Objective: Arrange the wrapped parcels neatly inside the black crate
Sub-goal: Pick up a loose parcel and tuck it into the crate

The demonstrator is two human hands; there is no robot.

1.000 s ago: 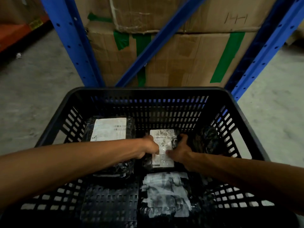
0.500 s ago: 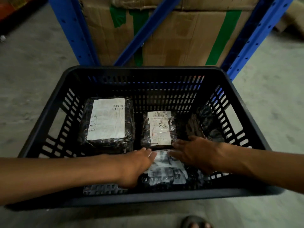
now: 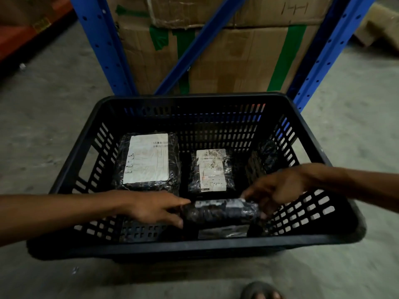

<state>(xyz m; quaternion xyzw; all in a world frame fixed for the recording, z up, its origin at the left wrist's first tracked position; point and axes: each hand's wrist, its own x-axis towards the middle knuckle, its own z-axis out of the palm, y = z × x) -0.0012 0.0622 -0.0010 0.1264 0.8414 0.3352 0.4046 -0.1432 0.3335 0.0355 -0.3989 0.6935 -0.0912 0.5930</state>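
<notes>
Half a second ago both palms lay flat on the near parcel (image 3: 220,212); now it is tipped up on edge, pinched between the left hand (image 3: 157,209) at one end and the right hand (image 3: 274,190) at the other, low against the near wall of the black crate (image 3: 194,247). Beyond the grip, the large labelled parcel (image 3: 149,160) and small labelled parcel (image 3: 212,171) have not moved, nor has the dark bundle (image 3: 265,158) beyond the right hand. This reads as lifting to reseat it, with another wrapped parcel (image 3: 223,230) showing directly beneath.

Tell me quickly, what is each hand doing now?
Left hand: gripping the left end of the tilted parcel.
Right hand: gripping the right end of the same parcel.
</notes>
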